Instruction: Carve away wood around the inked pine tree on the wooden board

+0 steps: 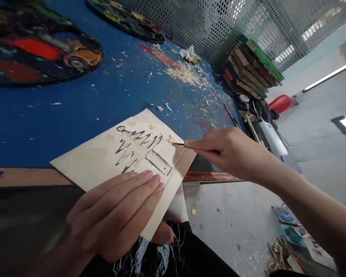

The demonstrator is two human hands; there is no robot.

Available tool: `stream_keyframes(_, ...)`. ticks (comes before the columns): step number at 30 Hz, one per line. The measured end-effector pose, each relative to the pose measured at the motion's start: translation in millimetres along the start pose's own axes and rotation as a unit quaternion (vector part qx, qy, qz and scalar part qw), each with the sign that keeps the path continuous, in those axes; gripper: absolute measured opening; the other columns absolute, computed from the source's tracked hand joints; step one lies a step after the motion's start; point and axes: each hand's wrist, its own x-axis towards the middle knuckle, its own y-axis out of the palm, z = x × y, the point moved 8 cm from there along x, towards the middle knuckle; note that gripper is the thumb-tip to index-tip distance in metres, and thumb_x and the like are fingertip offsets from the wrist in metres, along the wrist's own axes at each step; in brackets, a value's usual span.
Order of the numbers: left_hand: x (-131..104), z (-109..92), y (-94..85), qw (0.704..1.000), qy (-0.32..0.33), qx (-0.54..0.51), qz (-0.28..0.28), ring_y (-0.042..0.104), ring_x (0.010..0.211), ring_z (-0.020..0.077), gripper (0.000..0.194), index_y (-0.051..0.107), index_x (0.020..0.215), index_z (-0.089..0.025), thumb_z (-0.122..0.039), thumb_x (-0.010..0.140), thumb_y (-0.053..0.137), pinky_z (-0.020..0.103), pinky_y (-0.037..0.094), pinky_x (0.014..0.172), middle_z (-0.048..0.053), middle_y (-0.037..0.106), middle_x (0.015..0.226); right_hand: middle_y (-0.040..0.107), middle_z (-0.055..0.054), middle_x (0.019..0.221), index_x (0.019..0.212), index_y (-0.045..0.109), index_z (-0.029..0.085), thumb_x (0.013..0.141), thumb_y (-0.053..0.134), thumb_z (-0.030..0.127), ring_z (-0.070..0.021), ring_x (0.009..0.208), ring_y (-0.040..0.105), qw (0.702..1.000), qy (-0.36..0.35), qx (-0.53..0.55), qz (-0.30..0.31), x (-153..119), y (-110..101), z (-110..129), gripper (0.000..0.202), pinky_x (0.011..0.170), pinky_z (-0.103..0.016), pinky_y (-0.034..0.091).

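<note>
A pale square board (95,154) with a dark zigzag tree drawing lies tilted over the front edge of the blue table. My left hand (123,211) holds its near side, fingers flat on top and the thumb underneath. My right hand (219,148) is closed round a thin carving tool (178,144), whose handle is hidden in the fingers. The metal tip touches the board near its right corner, beside a small curl of shaving (170,139). Some patches of the surface look carved.
Two paint-covered palettes (43,50) lie on the blue table (75,111). Wood shavings (188,75) are heaped near a perforated metal screen (196,23). Stacked books (250,69), a red object (280,106) and a white device (272,137) are at the right. Wood scraps (285,257) lie lower right.
</note>
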Motion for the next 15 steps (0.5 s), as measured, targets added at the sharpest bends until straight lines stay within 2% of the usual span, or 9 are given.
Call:
stream_keyframes(4, 2, 1, 0.7, 1.000, 0.021, 0.008, -0.015, 0.066, 0.104, 0.0190, 0.032, 0.067, 0.106, -0.012, -0.035, 0.084, 0.069, 0.036, 0.053, 0.096, 0.006, 0.073, 0.103, 0.064, -0.004, 0.076, 0.125, 0.062, 0.015, 0.096, 0.042, 0.018, -0.0153, 0.067, 0.063, 0.994, -0.017, -0.111, 0.000, -17, 8, 6, 0.035, 0.056, -0.027, 0.042)
stream_keyframes(11, 1, 3, 6.7, 0.998, 0.057, -0.005, -0.037, 0.066, 0.104, 0.0215, 0.028, 0.069, 0.095, -0.010, -0.036, 0.087, 0.062, 0.036, 0.052, 0.098, 0.008, 0.073, 0.100, 0.061, -0.003, 0.083, 0.129, 0.054, 0.012, 0.091, 0.038, 0.005, -0.0153, 0.063, 0.063, 0.989, -0.012, -0.150, -0.014, -36, 13, 18, 0.041, 0.048, -0.030, 0.041)
stream_keyframes(13, -4, 1, 6.7, 0.998, 0.036, -0.004, -0.046, 0.066, 0.103, 0.0214, 0.026, 0.070, 0.098, -0.011, -0.032, 0.087, 0.059, 0.037, 0.053, 0.097, 0.008, 0.073, 0.100, 0.061, -0.003, 0.083, 0.129, 0.053, 0.011, 0.092, 0.038, 0.006, -0.0154, 0.062, 0.062, 0.989, -0.010, -0.145, -0.016, -36, 13, 21, 0.041, 0.047, -0.030, 0.043)
stream_keyframes(15, -11, 3, 10.1, 0.999, -0.015, -0.006, -0.029, 0.066, 0.103, 0.0200, 0.026, 0.069, 0.103, -0.012, -0.025, 0.083, 0.058, 0.036, 0.052, 0.098, 0.006, 0.073, 0.102, 0.060, -0.003, 0.082, 0.129, 0.052, 0.010, 0.092, 0.037, 0.007, -0.0159, 0.060, 0.060, 0.989, -0.016, -0.145, -0.016, -34, 15, 23, 0.039, 0.046, -0.031, 0.044)
